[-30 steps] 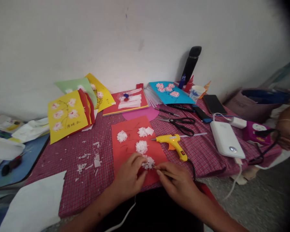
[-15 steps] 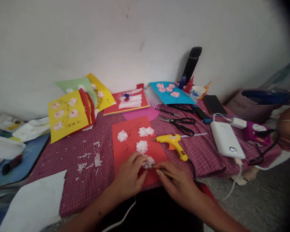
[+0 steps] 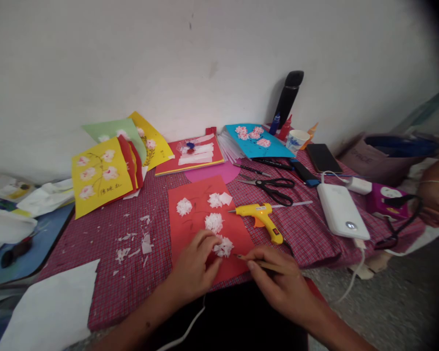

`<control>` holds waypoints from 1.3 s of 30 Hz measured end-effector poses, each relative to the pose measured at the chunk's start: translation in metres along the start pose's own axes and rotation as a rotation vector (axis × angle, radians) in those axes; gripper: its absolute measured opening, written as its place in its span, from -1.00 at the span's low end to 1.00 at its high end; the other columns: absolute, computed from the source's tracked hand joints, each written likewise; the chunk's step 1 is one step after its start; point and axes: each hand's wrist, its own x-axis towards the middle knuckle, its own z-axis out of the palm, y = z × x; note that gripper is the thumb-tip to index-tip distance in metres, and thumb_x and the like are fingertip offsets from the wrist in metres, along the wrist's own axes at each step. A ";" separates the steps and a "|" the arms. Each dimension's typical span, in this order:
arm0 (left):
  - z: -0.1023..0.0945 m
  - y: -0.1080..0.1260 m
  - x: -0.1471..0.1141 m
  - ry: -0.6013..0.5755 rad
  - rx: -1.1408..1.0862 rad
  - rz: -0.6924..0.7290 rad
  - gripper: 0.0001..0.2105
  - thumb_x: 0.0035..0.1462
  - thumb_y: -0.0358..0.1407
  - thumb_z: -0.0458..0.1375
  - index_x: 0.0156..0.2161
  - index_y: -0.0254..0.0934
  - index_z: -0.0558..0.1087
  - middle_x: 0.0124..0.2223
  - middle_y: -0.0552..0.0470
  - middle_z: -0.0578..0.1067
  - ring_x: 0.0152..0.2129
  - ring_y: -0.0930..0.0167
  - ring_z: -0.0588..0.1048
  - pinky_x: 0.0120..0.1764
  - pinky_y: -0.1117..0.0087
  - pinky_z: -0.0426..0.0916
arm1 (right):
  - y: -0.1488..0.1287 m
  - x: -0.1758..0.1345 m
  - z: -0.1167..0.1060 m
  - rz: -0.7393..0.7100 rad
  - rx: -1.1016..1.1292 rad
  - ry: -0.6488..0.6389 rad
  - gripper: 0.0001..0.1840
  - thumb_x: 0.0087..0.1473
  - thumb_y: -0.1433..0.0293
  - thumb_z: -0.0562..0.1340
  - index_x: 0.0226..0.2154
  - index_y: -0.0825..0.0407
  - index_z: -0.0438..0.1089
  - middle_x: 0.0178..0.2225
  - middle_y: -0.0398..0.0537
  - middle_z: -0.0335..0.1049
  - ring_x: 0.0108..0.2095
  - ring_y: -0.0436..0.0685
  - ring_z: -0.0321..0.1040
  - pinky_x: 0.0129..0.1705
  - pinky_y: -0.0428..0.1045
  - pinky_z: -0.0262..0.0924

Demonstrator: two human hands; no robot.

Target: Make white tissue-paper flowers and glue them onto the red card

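Note:
A red sheet of paper (image 3: 185, 239) lies in front of me with several white crumpled-paper flowers on it and faint drawn stems. My left hand (image 3: 195, 265) rests on its lower part, thumb and bent fingers apart, fingertips at the left edge of the lowest paper flower (image 3: 224, 246). Between the thumb and fingers of my right hand (image 3: 274, 275) is a thin wooden stick (image 3: 274, 266), its dark tip pointing left, just right of that flower and apart from it. A yellow glue gun (image 3: 258, 210) with a glue stick in its back lies beyond my right hand.
Black-handled scissors (image 3: 274, 185) lie behind the glue gun. On the right are a white power bank (image 3: 343, 210), a phone (image 3: 324, 158) and a purple socket block (image 3: 387, 200). Paper scraps (image 3: 146, 243) lie left. Yellow flower cards (image 3: 98, 175) stand behind. Another person's hand (image 3: 437, 200) shows far right.
My right hand has drawn back to the right with the stick, so its tip has come away from the lowest flower. My left hand stays nearly where it was.

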 end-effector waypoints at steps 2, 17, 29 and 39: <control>-0.002 0.000 0.000 0.008 -0.008 0.004 -0.68 0.22 -0.45 0.13 0.07 -0.20 0.33 0.10 -0.11 0.37 0.04 0.27 0.40 0.10 0.17 0.37 | 0.001 -0.001 0.000 -0.024 -0.006 -0.009 -0.88 0.27 0.42 0.18 -0.29 -0.02 0.43 -0.38 -0.12 0.48 -0.38 0.07 0.45 -0.31 -0.03 0.29; -0.001 -0.001 0.004 0.004 0.010 0.030 -0.75 0.27 -0.45 0.07 0.02 -0.22 0.38 0.09 -0.12 0.38 0.00 0.30 0.43 0.04 0.21 0.41 | -0.001 -0.003 0.003 -0.195 -0.035 0.012 -0.79 0.26 0.55 0.13 -0.13 -0.03 0.36 -0.30 -0.11 0.46 -0.30 0.05 0.44 -0.25 -0.05 0.32; 0.001 -0.005 0.003 0.023 0.036 0.040 -0.75 0.29 -0.44 0.04 0.03 -0.22 0.36 0.09 -0.14 0.39 0.00 0.29 0.44 0.03 0.21 0.41 | 0.003 -0.004 0.014 -0.193 -0.055 -0.067 -0.78 0.26 0.57 0.11 -0.12 -0.02 0.35 -0.28 -0.08 0.46 -0.27 0.09 0.44 -0.20 -0.01 0.33; -0.004 -0.006 0.002 0.022 0.001 0.058 -0.69 0.23 -0.53 0.00 0.02 -0.22 0.36 0.05 -0.11 0.41 -0.03 0.33 0.45 0.03 0.25 0.41 | 0.003 -0.004 0.011 -0.160 -0.013 -0.034 -0.80 0.25 0.54 0.14 -0.13 -0.03 0.37 -0.29 -0.09 0.47 -0.27 0.07 0.46 -0.21 -0.04 0.34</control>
